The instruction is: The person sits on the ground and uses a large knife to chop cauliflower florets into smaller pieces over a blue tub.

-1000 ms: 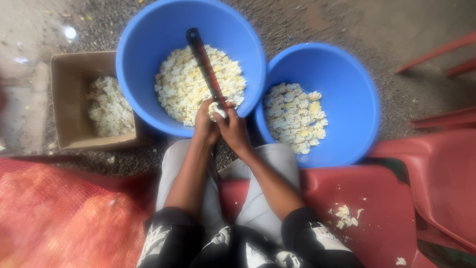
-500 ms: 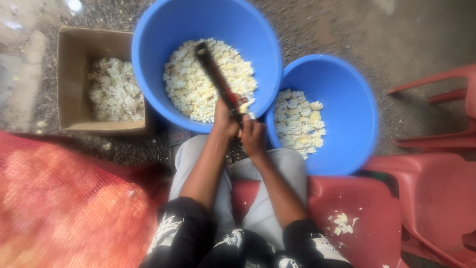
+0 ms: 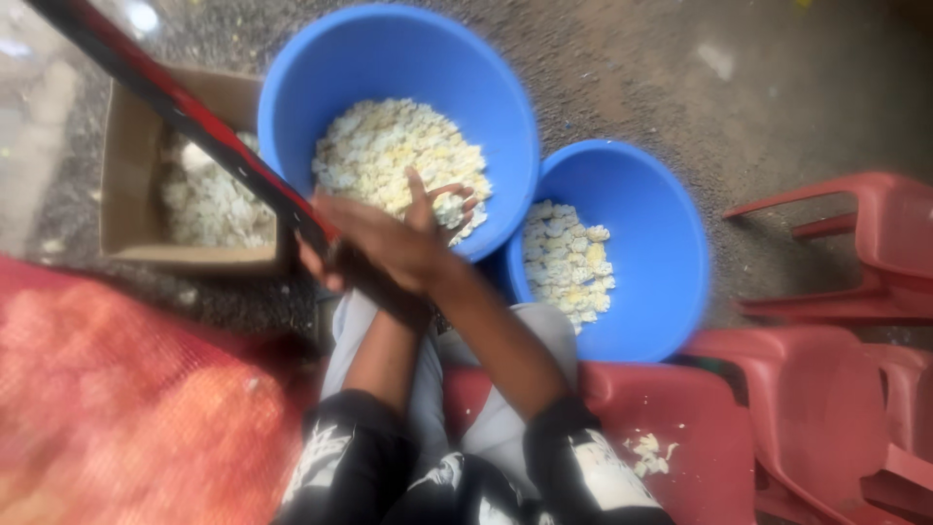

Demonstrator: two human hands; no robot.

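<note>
Left hand was clenched round the near end of a long dark red-edged blade slanting far-left over the cardboard box. Right hand lay across it, fingers spread, pinching a pale yellowish-white chunk above the large blue tub.

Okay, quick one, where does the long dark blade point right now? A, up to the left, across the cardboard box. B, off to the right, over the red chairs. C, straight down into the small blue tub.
A: the blade slants up and left from the hands, crossing the cardboard box.
</note>
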